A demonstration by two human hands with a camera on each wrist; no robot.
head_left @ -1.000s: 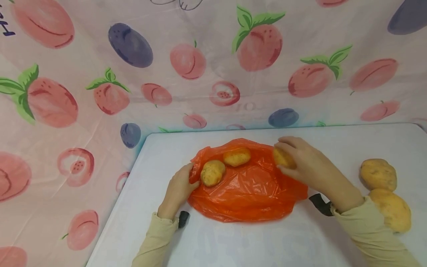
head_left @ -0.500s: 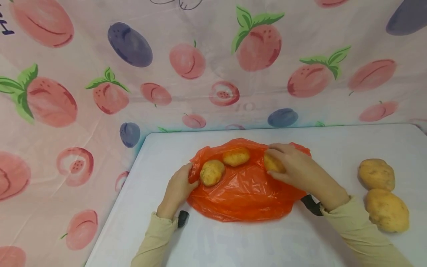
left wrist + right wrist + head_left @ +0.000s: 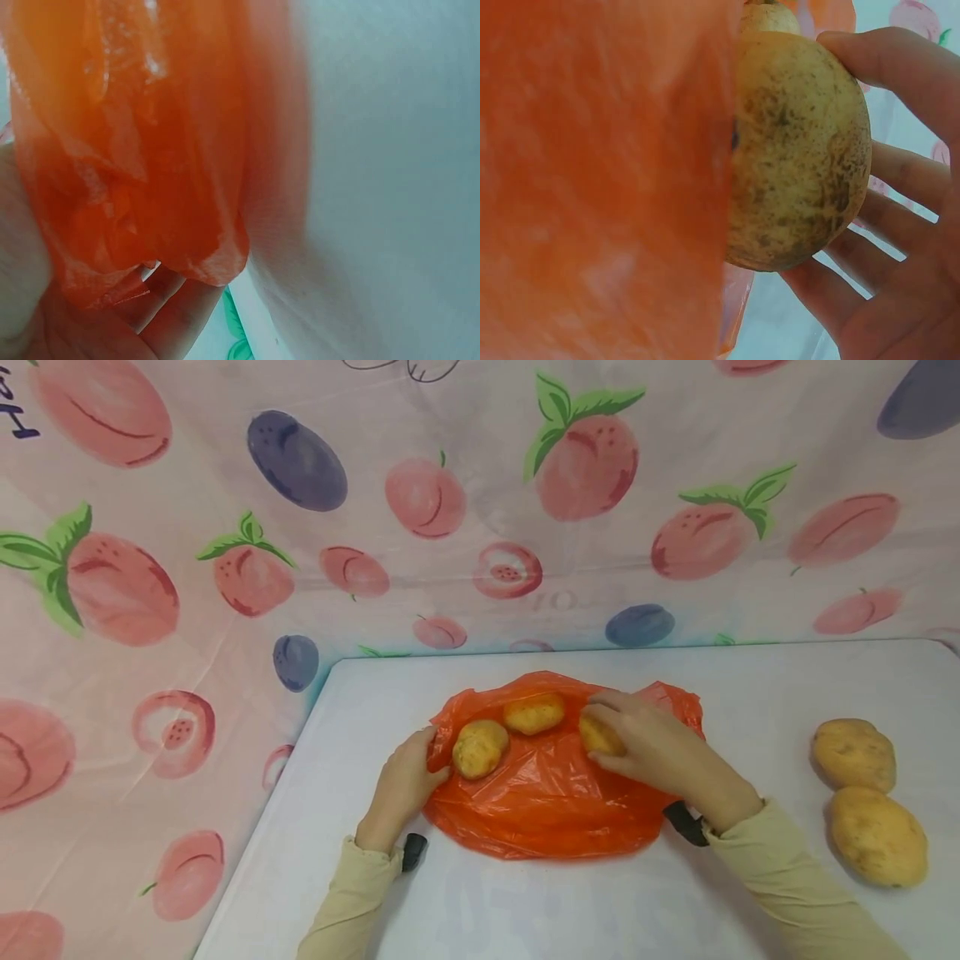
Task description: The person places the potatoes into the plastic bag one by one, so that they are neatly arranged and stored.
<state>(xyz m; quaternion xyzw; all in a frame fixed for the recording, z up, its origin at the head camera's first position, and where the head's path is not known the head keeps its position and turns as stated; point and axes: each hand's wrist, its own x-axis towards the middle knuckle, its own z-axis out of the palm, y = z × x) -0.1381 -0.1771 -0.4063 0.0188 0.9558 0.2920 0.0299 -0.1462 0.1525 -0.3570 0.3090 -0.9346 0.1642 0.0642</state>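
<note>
An orange plastic bag [image 3: 540,822] lies spread on the white table, its mouth up. Two potatoes rest in it: a rounder one [image 3: 480,749] at the left and an oval one [image 3: 534,713] near the back. My left hand [image 3: 402,781] grips the bag's left edge; in the left wrist view its fingers [image 3: 184,311] lie behind the film. Over the bag's right part, my right hand [image 3: 651,745] holds a third potato [image 3: 599,735] between thumb and fingers. The right wrist view has this potato [image 3: 802,157] partly covered by orange film, its skin speckled brown.
To the right on the table [image 3: 570,910] lie two larger potatoes, one [image 3: 855,756] behind the other [image 3: 877,837]. A fruit-printed cloth [image 3: 465,527] hangs at the back and left. Dark wrist-worn pieces [image 3: 684,823] show below both wrists.
My right hand has moved left with the potato, farther in over the bag toward the two potatoes there. The left hand has stayed at the bag's left edge.
</note>
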